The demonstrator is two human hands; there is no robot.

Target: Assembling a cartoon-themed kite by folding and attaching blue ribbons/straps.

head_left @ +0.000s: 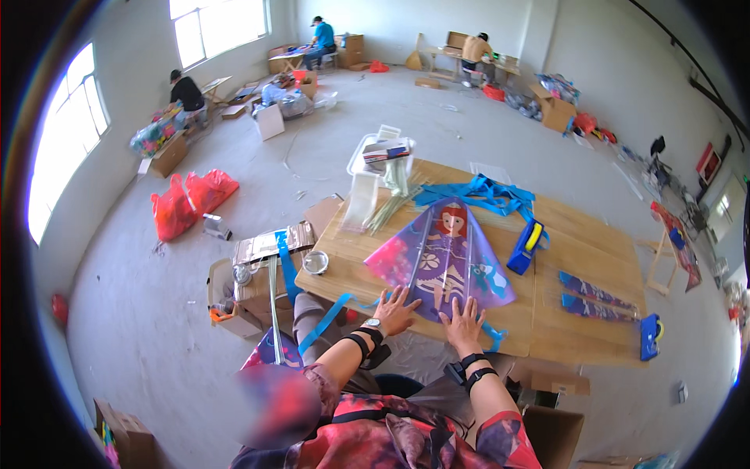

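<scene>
A purple and pink kite (pixel 426 258) with a red-haired cartoon figure lies flat on the wooden table (pixel 359 250), its point away from me. Thin straight rods run down it. My left hand (pixel 396 311) rests near its lower left edge with fingers spread. Beside it my right hand (pixel 464 322) lies on the lower edge, fingers also stretched apart. Neither hand grips anything. Blue ribbon (pixel 330 319) loops off the table edge left of my left hand, and a blue piece (pixel 494 338) sticks out right of my right hand. A blue tape dispenser (pixel 525 247) stands right of the kite.
Bunched blue strips (pixel 476 192), pale rods (pixel 391 207) and a clear plastic tub (pixel 361 160) lie at the far side. Patterned strips (pixel 595 297) and another tape dispenser (pixel 649 336) sit at right. A cardboard box (pixel 262 277) stands left. Several people work farther off.
</scene>
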